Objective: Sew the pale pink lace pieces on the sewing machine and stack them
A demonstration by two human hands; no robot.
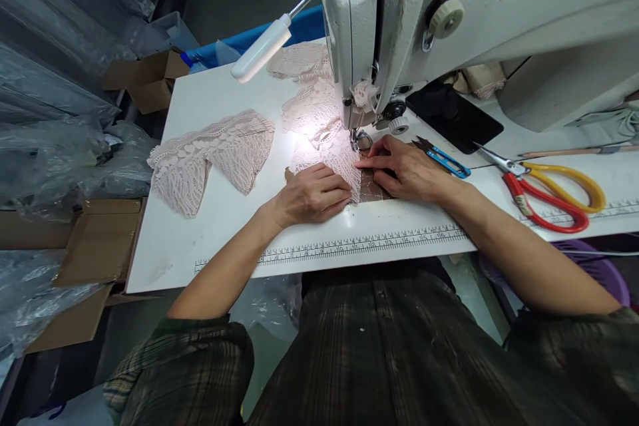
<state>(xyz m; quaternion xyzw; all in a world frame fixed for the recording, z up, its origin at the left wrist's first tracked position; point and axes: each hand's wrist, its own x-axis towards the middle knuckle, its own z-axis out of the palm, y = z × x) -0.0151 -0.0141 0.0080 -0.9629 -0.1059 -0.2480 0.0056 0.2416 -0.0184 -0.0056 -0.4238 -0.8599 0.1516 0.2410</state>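
Note:
A pale pink lace piece (332, 153) lies on the machine bed, its upper end under the presser foot (358, 140) of the sewing machine (349, 46). My left hand (319, 194) rests palm down on the lower part of this lace, fingers laid flat and close together. At the lace's right edge, my right hand (404, 170) stretches a finger onto it, thumb apart, just below the foot. Beneath the hands a brown taped patch (373, 188) shows on the bed. More lace (309, 103) trails behind the foot toward the back.
Folded lace pieces (214, 153) lie on the left of the white table (174, 246). Blue thread snips (446, 161), a black phone (454, 116) and red-and-yellow scissors (544, 193) sit right. A lit lamp (262, 50) hangs over the lace. Cardboard boxes (100, 239) stand left.

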